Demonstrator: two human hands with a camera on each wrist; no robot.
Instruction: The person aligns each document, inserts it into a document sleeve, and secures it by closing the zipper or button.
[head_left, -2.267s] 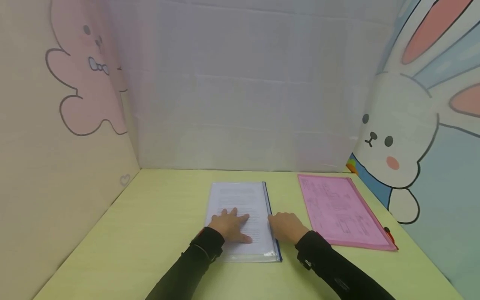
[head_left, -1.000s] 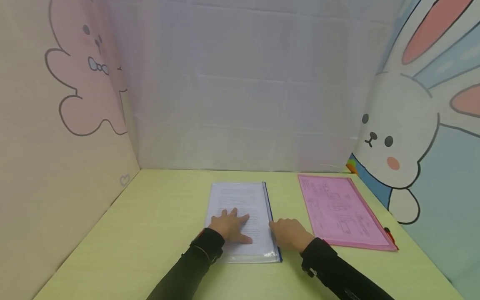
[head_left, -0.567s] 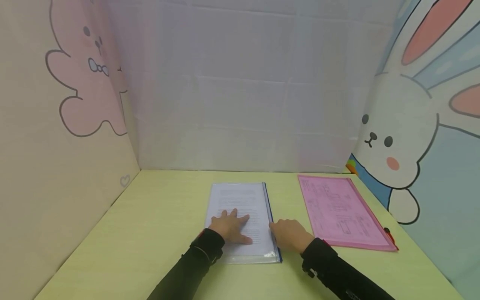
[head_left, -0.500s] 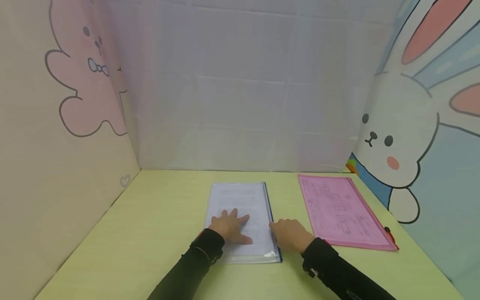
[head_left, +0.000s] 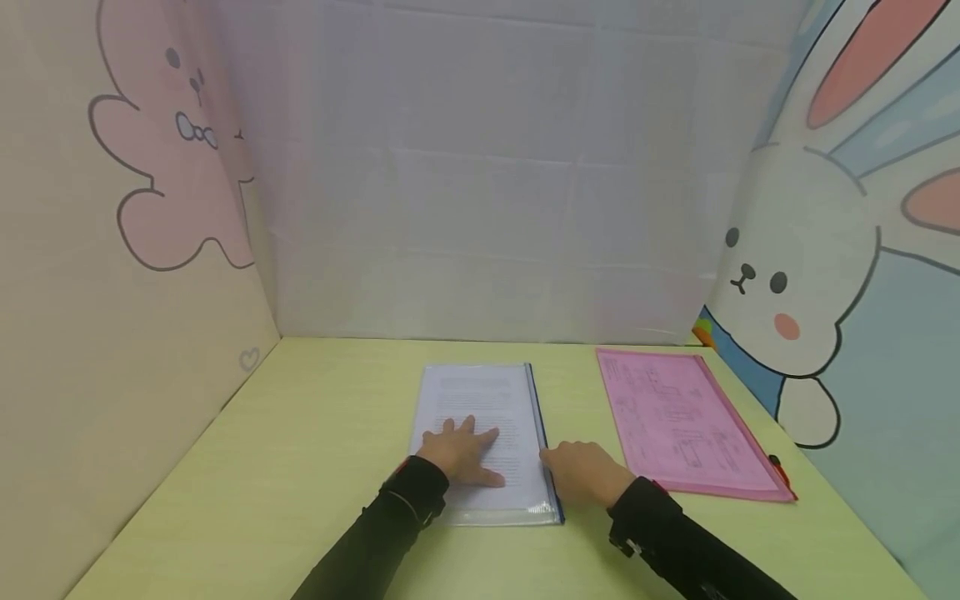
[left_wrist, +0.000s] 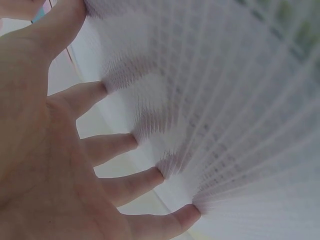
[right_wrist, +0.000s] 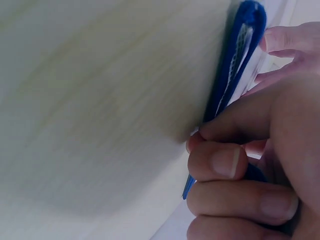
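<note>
A clear mesh zip pouch [head_left: 498, 516] with a printed sheet [head_left: 480, 387] inside lies flat on the table, its blue zipper edge [head_left: 535, 396] on the right. My left hand [head_left: 459, 454] rests on it with fingers spread; in the left wrist view the fingertips [left_wrist: 180, 217] touch the mesh. On the zipper edge, about halfway down, my right hand [head_left: 585, 472] pinches the zipper between thumb and curled forefinger. The right wrist view shows the blue zipper [right_wrist: 237, 60] running up from these fingers [right_wrist: 215, 160]; they hide whatever pull is there.
A pink zip pouch [head_left: 686, 417] with a printed sheet inside lies to the right, a small red and black tab [head_left: 780, 473] at its near right corner. The pale yellow table [head_left: 322, 433] is bounded by a white back sheet [head_left: 480, 192] and decorated side walls.
My right hand has slid a short way toward me along the pouch's right edge, mostly in the earlier part. The left hand and the pouch have stayed in place.
</note>
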